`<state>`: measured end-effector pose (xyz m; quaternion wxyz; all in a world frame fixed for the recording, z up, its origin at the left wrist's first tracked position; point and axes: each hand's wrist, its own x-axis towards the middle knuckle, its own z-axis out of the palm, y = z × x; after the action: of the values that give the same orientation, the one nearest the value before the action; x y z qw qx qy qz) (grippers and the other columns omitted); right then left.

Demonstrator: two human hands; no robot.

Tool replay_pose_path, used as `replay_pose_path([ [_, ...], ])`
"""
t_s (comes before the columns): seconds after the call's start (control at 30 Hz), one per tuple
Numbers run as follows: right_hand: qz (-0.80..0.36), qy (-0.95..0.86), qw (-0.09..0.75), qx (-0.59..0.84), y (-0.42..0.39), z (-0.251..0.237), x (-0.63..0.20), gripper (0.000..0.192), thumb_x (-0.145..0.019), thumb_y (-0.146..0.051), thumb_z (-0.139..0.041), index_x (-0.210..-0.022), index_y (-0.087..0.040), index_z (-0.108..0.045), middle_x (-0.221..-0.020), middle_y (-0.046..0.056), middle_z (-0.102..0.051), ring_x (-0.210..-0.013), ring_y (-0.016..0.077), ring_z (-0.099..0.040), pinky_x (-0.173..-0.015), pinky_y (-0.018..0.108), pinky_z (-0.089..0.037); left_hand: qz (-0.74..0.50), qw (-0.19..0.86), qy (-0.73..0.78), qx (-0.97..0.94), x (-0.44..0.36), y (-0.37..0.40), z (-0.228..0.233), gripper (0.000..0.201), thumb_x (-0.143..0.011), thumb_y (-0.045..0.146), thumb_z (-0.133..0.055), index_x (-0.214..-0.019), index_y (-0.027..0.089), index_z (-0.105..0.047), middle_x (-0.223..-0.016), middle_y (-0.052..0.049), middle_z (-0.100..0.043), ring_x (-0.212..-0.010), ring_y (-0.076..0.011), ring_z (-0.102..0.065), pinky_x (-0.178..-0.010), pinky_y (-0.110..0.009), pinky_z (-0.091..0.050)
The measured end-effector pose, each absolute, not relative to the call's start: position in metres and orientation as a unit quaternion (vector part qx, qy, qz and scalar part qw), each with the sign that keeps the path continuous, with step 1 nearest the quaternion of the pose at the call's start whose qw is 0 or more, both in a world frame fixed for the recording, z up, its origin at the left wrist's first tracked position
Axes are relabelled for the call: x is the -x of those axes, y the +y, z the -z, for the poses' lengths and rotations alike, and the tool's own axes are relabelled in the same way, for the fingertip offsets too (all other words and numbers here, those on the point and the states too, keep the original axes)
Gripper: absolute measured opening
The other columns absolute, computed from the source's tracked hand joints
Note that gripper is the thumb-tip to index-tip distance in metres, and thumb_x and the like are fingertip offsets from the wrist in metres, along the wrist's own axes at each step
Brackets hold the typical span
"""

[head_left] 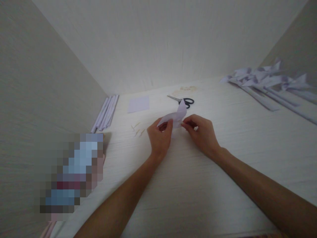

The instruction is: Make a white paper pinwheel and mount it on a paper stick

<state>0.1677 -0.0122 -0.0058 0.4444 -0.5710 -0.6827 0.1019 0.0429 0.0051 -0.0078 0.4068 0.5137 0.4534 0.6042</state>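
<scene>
A pale lilac paper pinwheel (pixel 182 109), with curled and pointed blades, is up off the white surface in front of me. My left hand (pixel 160 137) grips it from the left, thumb toward me, with the paper between the fingers. At the paper's right edge, my right hand (pixel 199 132) pinches with thumb and forefinger. Whether a small stick is also in that pinch is too blurred to tell. Just beyond the pinwheel lie black-handled scissors (pixel 189 100), blades toward the left. Several short thin wooden sticks (pixel 137 132) lie left of my left hand.
A flat lilac paper square (pixel 138 104) lies at the back left, near several rolled paper sticks (pixel 106 112). Pinwheels on paper sticks (pixel 260 79) are piled at the back right. Small tan bits (pixel 188 88) lie behind the scissors. A pixelated object (pixel 79 162) stands at left.
</scene>
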Motion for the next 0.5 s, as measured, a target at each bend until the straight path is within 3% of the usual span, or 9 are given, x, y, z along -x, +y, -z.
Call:
replay_pose_path([
  [0.5, -0.100, -0.698, 0.387, 0.594, -0.0122, 0.0063, -0.1647, 0.012, -0.074, -0.019, -0.048, -0.065, -0.016, -0.056, -0.063, 0.003, -0.058, -0.056, 0.0131, -0.050, -0.055, 0.025, -0.036, -0.574, 0.354, 0.474, -0.566, -0.0429, 0.0020, 0.0074, 0.018, -0.067, 0.026, -0.057, -0.079, 0.014, -0.064, -0.073, -0.004, -0.066, -0.065, -0.0136, -0.062, -0.065, -0.024, -0.050],
])
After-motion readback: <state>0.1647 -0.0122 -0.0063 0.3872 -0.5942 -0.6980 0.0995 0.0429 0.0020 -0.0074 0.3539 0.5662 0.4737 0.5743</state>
